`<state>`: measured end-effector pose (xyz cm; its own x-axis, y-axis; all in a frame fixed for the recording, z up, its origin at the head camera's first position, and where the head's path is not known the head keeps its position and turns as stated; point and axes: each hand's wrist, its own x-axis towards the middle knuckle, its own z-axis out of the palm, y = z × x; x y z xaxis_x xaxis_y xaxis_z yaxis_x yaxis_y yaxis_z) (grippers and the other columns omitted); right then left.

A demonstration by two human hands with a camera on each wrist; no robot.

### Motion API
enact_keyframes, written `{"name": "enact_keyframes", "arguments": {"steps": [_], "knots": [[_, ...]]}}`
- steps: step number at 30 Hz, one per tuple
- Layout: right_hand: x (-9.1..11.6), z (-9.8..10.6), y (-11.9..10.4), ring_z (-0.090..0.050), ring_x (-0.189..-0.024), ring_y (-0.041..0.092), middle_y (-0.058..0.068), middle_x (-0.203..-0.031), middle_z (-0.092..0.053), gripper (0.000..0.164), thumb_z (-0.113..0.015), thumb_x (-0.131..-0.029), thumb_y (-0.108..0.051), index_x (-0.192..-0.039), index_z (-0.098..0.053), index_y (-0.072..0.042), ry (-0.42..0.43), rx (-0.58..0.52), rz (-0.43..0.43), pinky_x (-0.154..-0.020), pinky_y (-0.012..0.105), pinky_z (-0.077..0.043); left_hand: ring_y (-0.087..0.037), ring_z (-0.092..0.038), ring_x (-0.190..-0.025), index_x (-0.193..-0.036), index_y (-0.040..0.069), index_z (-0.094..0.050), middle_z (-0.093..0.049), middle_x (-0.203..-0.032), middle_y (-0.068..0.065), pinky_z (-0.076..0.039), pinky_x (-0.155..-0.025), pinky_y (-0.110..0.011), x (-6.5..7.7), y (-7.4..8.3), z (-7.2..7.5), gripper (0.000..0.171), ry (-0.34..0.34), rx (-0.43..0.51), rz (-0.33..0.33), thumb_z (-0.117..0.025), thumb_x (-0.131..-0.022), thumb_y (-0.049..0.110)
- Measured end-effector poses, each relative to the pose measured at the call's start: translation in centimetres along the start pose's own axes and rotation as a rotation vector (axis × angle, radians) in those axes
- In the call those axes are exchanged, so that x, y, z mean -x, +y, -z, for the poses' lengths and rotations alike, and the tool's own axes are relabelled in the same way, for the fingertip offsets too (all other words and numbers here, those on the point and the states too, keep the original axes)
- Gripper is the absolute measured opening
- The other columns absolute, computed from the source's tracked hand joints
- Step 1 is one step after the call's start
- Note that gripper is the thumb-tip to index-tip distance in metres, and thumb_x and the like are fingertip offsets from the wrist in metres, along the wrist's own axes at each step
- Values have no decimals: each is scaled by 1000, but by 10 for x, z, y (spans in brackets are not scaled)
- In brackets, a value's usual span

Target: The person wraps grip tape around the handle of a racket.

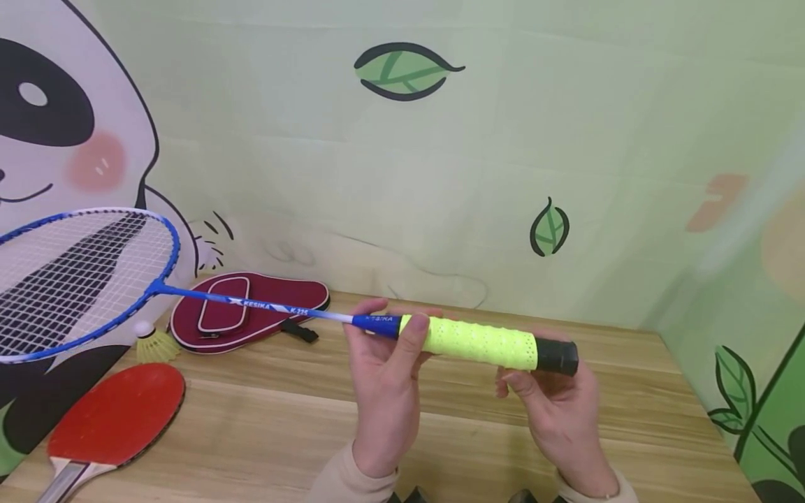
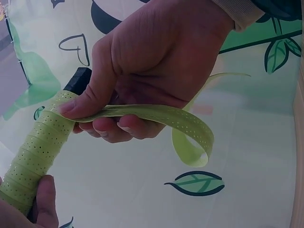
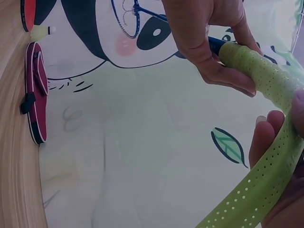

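Badminton racket (image 1: 264, 305): held up above the table between both hands, head to the left, butt to the right; outer end of the head cut off by the head view's left edge.
Left hand (image 1: 386, 398): gripped the handle at the blue cone, thumb over the top, other fingers partly hidden beneath.
Right hand (image 1: 562, 412): at the butt end, thumb and fingers pinching a loose strip of overgrip tape; pinch hard to make out in head view, plain in left wrist view.
Loose strip (image 2: 147, 111): yellow-green, thin, perforated, curling into a loop; its run was hidden in head view and cut off at the bottom of right wrist view.
Wrapped handle (image 1: 472, 342): same tape in overlapping, ridged, dotted turns; black butt (image 1: 556, 356) uncovered.
Paddle case (image 1: 270, 288): burgundy, paddle-shaped, white piping, black strap, small front pocket (image 1: 223, 318); lay on the table behind the shaft, contents not visible.
Shuttlecock (image 1: 156, 346): yellow skirt, white cap, just beside the case.
Table tennis paddle (image 1: 119, 412): red rubber face, handle cut off at the bottom edge.
Table (image 1: 264, 433): wood-grain top.
Backdrop (image 1: 472, 140): pale green cloth, panda and leaf prints.
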<state>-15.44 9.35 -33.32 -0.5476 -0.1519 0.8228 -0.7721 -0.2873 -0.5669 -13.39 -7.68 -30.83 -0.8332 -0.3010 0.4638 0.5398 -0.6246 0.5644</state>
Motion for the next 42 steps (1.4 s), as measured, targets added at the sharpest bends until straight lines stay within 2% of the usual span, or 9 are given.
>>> {"name": "enact_keyframes", "arguments": {"steps": [5,13,23,27,29,31,36,42], "knots": [[0,0,1,-62,-69,18,12,-86,-64,32,-61,-87,13,-116,-49,18,-10,15,12,-58,26,-55,-21,-67,-86,-116,9,-33,-63,-98,-12,-57,-70,-29,0,1,-1,35,49,-21,9,-60,-95,1],[2,0,-2,-64,-71,17,10,-95,-65,48,-63,-85,14,-128,-42,18,-2,41,4,-58,24,-55,-20,-67,-82,-115,8,-34,-64,-95,-9,-58,-66,-30,-1,0,-1,36,77,-29,16,-62,-94,3],[1,-1,-1,-63,-67,17,10,-89,-65,35,-62,-84,16,-117,-49,19,17,34,21,-58,25,-54,-20,-66,-81,-117,8,-34,-64,-94,-8,-57,-67,-30,-1,0,-2,37,97,-36,43,-63,-94,5],[0,-1,-1,-62,-68,17,11,-89,-64,33,-61,-85,17,-116,-48,19,18,10,24,-57,25,-54,-29,-67,-95,-121,11,-32,-66,-102,-14,-56,-83,-40,-1,1,-2,38,14,50,16,-58,-96,1],[0,0,0,-62,-70,18,12,-90,-65,32,-60,-86,17,-116,-48,19,16,-5,24,-57,25,-54,-36,-65,-103,-126,13,-29,-66,-108,-19,-53,-90,-49,0,1,-2,44,-45,111,1,-54,-95,-4],[0,0,0,-62,-71,18,12,-91,-65,31,-59,-87,17,-116,-48,19,16,-16,20,-57,26,-54,-39,-63,-107,-132,15,-26,-64,-113,-21,-50,-93,-52,0,2,-3,52,-88,145,-5,-52,-93,-8],[0,0,0,-62,-72,17,12,-89,-65,30,-58,-88,16,-116,-49,16,26,-10,0,-57,25,-54,-36,-67,-102,-140,15,-20,-65,-111,-17,-53,-90,-43,0,3,-2,57,-112,108,-8,-49,-96,-7],[0,0,1,-61,-70,17,11,-87,-65,29,-58,-88,16,-115,-50,16,31,-17,-5,-56,25,-54,-36,-68,-96,-133,14,-25,-67,-103,-15,-56,-84,-40,0,2,-1,46,-105,87,-25,-49,-98,-4]]}}
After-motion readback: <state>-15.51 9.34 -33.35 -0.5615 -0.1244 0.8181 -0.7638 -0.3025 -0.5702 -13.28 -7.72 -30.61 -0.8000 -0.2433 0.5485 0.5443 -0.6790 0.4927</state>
